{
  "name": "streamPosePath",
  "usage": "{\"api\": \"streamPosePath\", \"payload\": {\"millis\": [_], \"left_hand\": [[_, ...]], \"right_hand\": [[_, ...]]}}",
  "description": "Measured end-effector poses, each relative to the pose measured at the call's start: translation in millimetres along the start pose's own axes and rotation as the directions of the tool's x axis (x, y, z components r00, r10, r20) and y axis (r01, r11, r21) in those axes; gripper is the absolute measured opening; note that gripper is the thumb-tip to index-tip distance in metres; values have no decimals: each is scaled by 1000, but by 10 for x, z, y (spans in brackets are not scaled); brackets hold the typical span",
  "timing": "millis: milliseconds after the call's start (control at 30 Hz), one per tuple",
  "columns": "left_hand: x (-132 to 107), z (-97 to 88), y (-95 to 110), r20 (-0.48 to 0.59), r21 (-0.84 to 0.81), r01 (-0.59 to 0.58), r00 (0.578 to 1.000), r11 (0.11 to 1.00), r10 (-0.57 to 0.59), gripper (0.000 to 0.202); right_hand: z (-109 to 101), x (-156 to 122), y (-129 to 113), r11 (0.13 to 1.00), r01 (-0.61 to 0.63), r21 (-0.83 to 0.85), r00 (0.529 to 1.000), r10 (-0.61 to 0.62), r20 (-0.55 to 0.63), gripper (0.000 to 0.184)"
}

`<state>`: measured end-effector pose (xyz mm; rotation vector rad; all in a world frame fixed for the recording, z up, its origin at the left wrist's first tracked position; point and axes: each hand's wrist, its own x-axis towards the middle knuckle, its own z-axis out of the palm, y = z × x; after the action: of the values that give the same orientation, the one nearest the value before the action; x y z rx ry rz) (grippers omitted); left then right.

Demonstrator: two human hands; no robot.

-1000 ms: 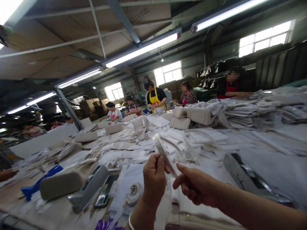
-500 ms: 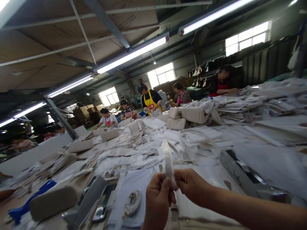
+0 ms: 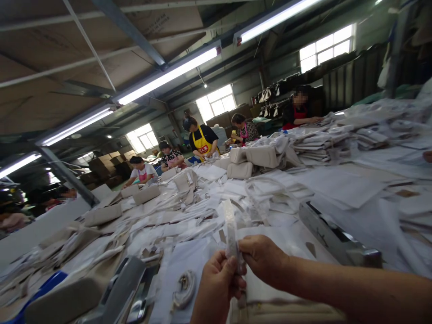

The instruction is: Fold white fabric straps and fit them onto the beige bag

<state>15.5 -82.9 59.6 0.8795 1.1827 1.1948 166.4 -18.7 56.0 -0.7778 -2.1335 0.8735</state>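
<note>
- Head view: the left hand (image 3: 218, 281) is closed, with thumb and bent fingers pressing on the wrapped strip (image 3: 230, 220), which is in the near middle, above the pile.
- The right hand (image 3: 265, 258) is nearly closed also; its thumb and forefinger seem to pinch the strip's right edge, just above the left thumb.
- The strip is held by its lower part, with its far end free and almost upright; I think this grip keeps it steady and leaves its surface visible.
- On the near left, a coiled strap (image 3: 185, 290) lies on a white sheet (image 3: 194, 254), perhaps rolled so that it takes little room.
- One grey device (image 3: 123, 288) is left of this sheet, another grey device (image 3: 332, 238) is beyond the right forearm; probably they are placed within easy reach on both sides.
- Compared with one second ago, the right hand is higher along the strip and closer to the left hand, and the strip leans less to the left.
- The whole scene is shifted leftward in the view, so the head has probably turned right.
</note>
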Motion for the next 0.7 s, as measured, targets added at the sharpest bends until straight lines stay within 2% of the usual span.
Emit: {"api": "streamPosePath", "payload": {"millis": [67, 133, 200, 267, 333, 400, 467, 500, 567, 600, 667, 700], "left_hand": [[6, -32, -11, 37, -6, 48, 998, 999, -48, 48], [8, -73, -27, 31, -13, 64, 997, 998, -64, 45], [9, -115, -47, -20, -2, 20, 1000, 1000, -20, 42], [11, -143, -72, -88, 67, -92, 991, 994, 97, 39], [8, -138, -110, -164, 187, -266, 941, 946, 297, 35], [-7, -95, -167, -203, 332, -416, 845, 847, 494, 32], [-35, -32, -241, -184, 465, -494, 758, 735, 626, 31], [-53, -2, -280, -155, 519, -511, 732, 685, 663, 31], [-90, 39, -346, -100, 596, -530, 696, 603, 711, 29], [-106, 46, -369, -84, 619, -534, 685, 577, 724, 29], [-131, 35, -385, -67, 623, -532, 695, 573, 716, 33], [-139, 19, -379, -58, 586, -534, 723, 610, 689, 35]], "right_hand": [[3, -6, 15, 1000, 5, 24, 1000, -5, 12, 25], [-30, -13, 29, 998, 32, 47, 998, -34, 56, 24], [-99, -25, 36, 998, 42, 39, 998, -44, 53, 22], [-180, -41, 25, 1000, -3, -1, 999, 3, -38, 27], [-237, -60, -18, 996, -86, 37, 993, 88, -75, 25], [-247, -73, -95, 960, -184, 213, 983, 182, 27, 20], [-210, -78, -184, 852, -324, 412, 946, 285, 155, 23], [-180, -78, -223, 787, -385, 483, 923, 341, 180, 24], [-114, -82, -270, 698, -439, 566, 891, 419, 175, 24], [-86, -89, -278, 681, -437, 588, 888, 431, 161, 24], [-54, -119, -266, 719, -394, 572, 909, 397, 127, 26], [-50, -140, -251, 776, -352, 524, 930, 352, 104, 26]]}}
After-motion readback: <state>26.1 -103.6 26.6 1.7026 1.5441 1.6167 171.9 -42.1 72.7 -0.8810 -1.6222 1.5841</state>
